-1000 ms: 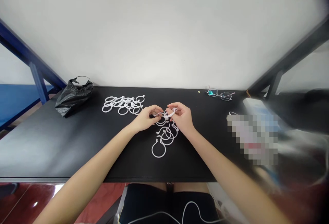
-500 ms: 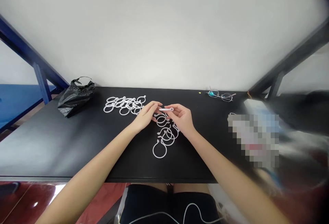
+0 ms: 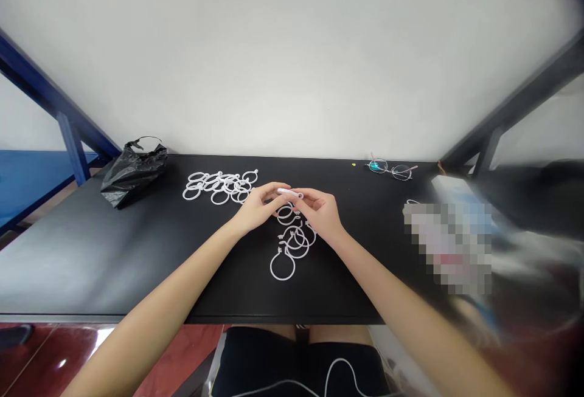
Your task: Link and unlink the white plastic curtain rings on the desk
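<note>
Both my hands hold one white plastic curtain ring (image 3: 291,193), seen edge-on just above the desk. My left hand (image 3: 262,205) pinches its left end, and my right hand (image 3: 319,207) pinches its right end; the fingers hide part of it. Below them lie several white rings with gaps in their bands, the nearest ring (image 3: 282,264) lying apart at the front. Beyond my left hand, to its left, sits a pile of white rings (image 3: 220,187), some overlapping, which look closed.
A crumpled black plastic bag (image 3: 134,172) stands at the desk's back left. Round-lensed glasses (image 3: 390,169) lie at the back right. A blurred, partly pixelated package (image 3: 456,245) is at the right end of the black desk (image 3: 150,251). A white cable (image 3: 340,363) crosses my lap.
The held ring has tilted, its left end now higher than its right. My left fingers have closed in farther over it, and my hands have shifted slightly.
</note>
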Motion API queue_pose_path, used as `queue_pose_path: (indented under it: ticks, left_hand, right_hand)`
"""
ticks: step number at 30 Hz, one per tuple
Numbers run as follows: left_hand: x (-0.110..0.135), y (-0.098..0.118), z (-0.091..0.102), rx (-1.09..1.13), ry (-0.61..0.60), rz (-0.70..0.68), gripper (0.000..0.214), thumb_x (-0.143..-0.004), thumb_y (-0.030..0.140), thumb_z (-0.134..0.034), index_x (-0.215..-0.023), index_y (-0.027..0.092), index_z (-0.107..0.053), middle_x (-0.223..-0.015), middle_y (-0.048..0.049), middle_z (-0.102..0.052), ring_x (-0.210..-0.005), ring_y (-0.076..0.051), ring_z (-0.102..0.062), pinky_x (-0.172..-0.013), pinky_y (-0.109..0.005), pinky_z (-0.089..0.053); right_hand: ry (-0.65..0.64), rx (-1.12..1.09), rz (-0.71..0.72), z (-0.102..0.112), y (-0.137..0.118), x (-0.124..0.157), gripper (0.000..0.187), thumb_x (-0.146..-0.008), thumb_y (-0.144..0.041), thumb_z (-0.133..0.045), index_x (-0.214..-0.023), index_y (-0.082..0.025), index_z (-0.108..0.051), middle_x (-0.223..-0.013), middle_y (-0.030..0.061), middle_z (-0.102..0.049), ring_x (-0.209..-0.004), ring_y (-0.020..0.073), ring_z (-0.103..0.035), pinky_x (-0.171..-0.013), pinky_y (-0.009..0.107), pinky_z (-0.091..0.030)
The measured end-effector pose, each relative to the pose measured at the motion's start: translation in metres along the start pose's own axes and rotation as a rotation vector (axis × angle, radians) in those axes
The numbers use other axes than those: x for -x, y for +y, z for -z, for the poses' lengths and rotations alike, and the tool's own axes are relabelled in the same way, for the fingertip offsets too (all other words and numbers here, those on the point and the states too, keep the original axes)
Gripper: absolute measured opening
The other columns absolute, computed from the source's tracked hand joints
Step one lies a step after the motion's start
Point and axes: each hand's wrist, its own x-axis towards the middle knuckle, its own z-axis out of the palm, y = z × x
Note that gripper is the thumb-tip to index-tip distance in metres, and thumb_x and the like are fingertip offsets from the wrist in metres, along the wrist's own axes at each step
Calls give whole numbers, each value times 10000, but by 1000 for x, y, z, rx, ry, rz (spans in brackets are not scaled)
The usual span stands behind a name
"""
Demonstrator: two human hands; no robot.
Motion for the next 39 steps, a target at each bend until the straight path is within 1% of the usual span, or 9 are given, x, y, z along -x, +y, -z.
queue_pose_path:
  ticks: [5,11,14,18,23,32,35,37,39]
  left_hand:
    - [0,0,1,6,15,16,470,-827,523,-634,-1102,143,-657,-999,-105,-705,-922,-225,-647,-574,-244,-559]
    - [0,2,1,28,71,21,432,-807,504,-656,-1049,147,-683,-898,-76,-701,-827,-186,-641,-584,-246,-557]
    - [0,3,2,32,109,23,413,-795,487,-673,-1028,147,-696,-750,-35,-671,-723,-155,-622,-579,-245,-547]
    - [1,4,5,23,119,6,368,-789,459,-691,-998,157,-715,-583,23,-592,-553,-103,-546,-565,-236,-512]
    - [2,4,7,49,113,0,406,-739,451,-746,-1021,160,-720,-694,-7,-692,-513,-76,-502,-561,-241,-500]
    - [1,2,7,66,114,-6,481,-746,479,-732,-1109,166,-688,-922,-68,-743,-517,-71,-516,-532,-246,-479]
    - [1,4,10,-36,125,-34,433,-764,491,-707,-1044,161,-694,-826,-52,-721,-509,-82,-520,-536,-257,-477]
    - [0,5,16,-176,213,-99,355,-782,486,-686,-928,162,-692,-796,-51,-697,-569,-114,-562,-558,-267,-480]
    - [0,5,26,-378,338,-219,276,-806,449,-664,-832,174,-662,-868,-65,-686,-718,-163,-614,-641,-294,-499]
  right_hand:
    - [-20,75,51,0,1,3,241,-789,-372,-733,-969,-214,-756,-963,63,-766,-882,241,-740,-776,362,-623]
    - [29,176,116,0,0,4,222,-802,-364,-719,-965,-216,-739,-968,69,-745,-861,218,-728,-756,342,-613]
    - [27,142,95,1,0,1,208,-789,-373,-731,-912,-204,-740,-892,59,-743,-805,197,-719,-772,346,-607]
    - [18,-14,-14,1,-3,-1,242,-746,-411,-767,-861,-199,-744,-815,40,-752,-747,183,-721,-779,354,-611]
    - [32,-141,-120,1,-10,-3,300,-672,-429,-823,-836,-189,-749,-789,36,-763,-727,187,-735,-776,364,-622]
    - [-11,-145,-164,3,-13,-3,308,-647,-432,-839,-807,-185,-752,-787,45,-769,-726,200,-741,-768,379,-629]
    - [9,-81,-110,3,-9,-2,312,-676,-443,-815,-831,-182,-739,-795,54,-766,-744,214,-742,-754,384,-623]
    - [17,61,-10,2,-6,0,282,-708,-406,-796,-882,-194,-731,-824,58,-763,-775,218,-736,-754,381,-608]
    - [-23,278,147,2,-4,3,225,-746,-336,-773,-924,-208,-723,-883,65,-757,-842,221,-716,-796,391,-581]
